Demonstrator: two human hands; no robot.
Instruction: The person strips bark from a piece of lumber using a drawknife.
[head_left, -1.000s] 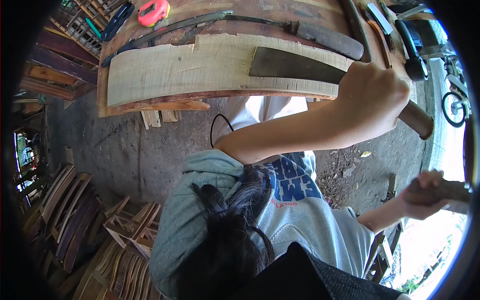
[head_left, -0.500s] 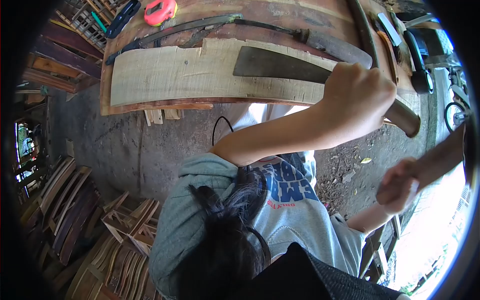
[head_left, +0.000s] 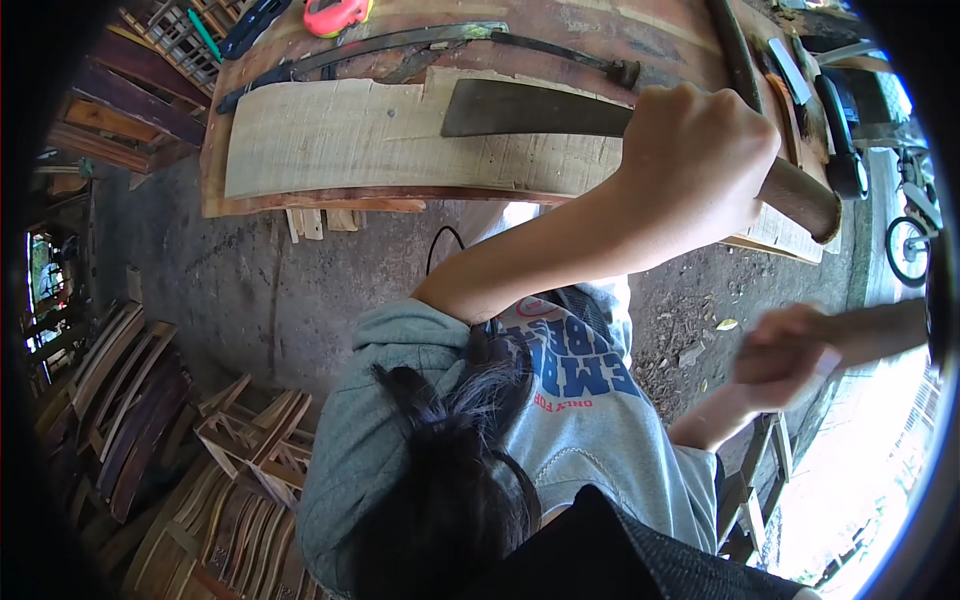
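My left hand (head_left: 700,165) is wrapped round the handle (head_left: 803,203) of a machete; the handle's end sticks out past the fist. The dark machete blade (head_left: 530,108) points left and lies over a pale, rough-sawn wooden board (head_left: 310,140) with a gently curved outline. Lower right, my right hand (head_left: 785,358) is closed round a thick wooden club (head_left: 875,335). Both hand and club are smeared by motion, apart from the board, and the club reaches out to the right edge. A second long curved blade (head_left: 400,45) lies behind the board.
The wooden table (head_left: 590,40) holds a pink tape measure (head_left: 337,15), a dark bar (head_left: 735,50) and a black-handled tool (head_left: 840,140). Curved wooden pieces (head_left: 235,530) and a small wooden frame (head_left: 255,435) are stacked lower left. A bicycle wheel (head_left: 907,250) shows at right.
The club has swung from a slant to nearly level, and my right hand has shifted left. My left hand and the machete sit slightly further left and higher in view.
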